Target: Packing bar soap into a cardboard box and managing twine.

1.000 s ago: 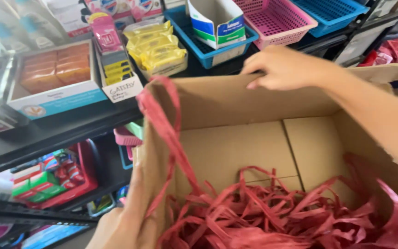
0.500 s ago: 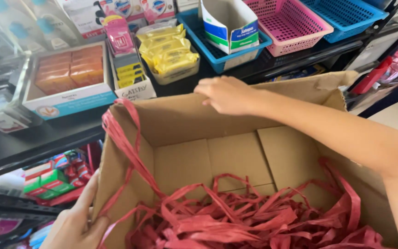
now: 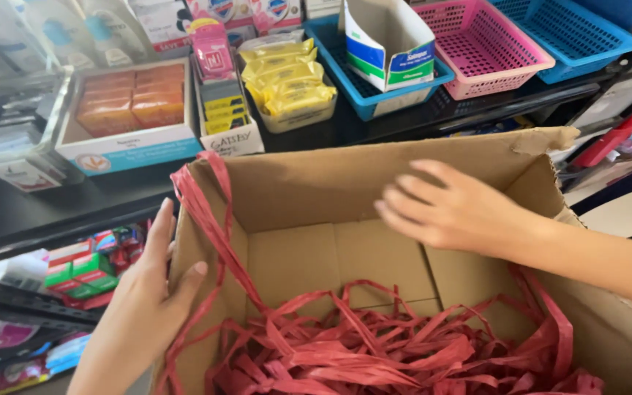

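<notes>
A brown cardboard box [image 3: 309,183] stands open below me, against a dark shop shelf. Tangled red plastic strapping [image 3: 374,344] fills its bottom, and one strand runs up over the left corner. My left hand [image 3: 148,292] holds the box's left wall, thumb inside, fingers flat on the outside. My right hand [image 3: 455,208] hovers inside the box near the back wall with its fingers spread and nothing in it. The forearm crosses the box's right side.
On the shelf [image 3: 53,212] behind stand a white box of orange packs [image 3: 129,110], a small box of pink and yellow items [image 3: 221,110], a tub of yellow packets [image 3: 287,84], blue baskets [image 3: 572,33] and a pink basket [image 3: 488,44]. Lower shelves at left hold coloured packets [image 3: 82,267].
My right hand has left the box's back edge and come down inside it, fingers now spread. My left hand has slid higher up the left wall. The view has pulled back from the shelf.
</notes>
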